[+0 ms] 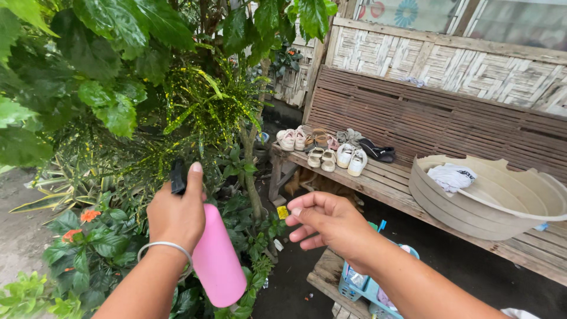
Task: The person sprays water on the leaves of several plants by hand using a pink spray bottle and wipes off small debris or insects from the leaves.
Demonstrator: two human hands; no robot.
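My left hand (177, 215) gripped the pink spray bottle (217, 260) at its black trigger head (178, 177) at lower centre, my right hand (331, 224) hung half-open and empty, and I judged that one-handed hold could slip.

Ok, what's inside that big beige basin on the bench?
A crumpled white cloth lies inside the cracked beige basin, against its far wall. The near wall hides the bottom, so anything lower down cannot be seen.
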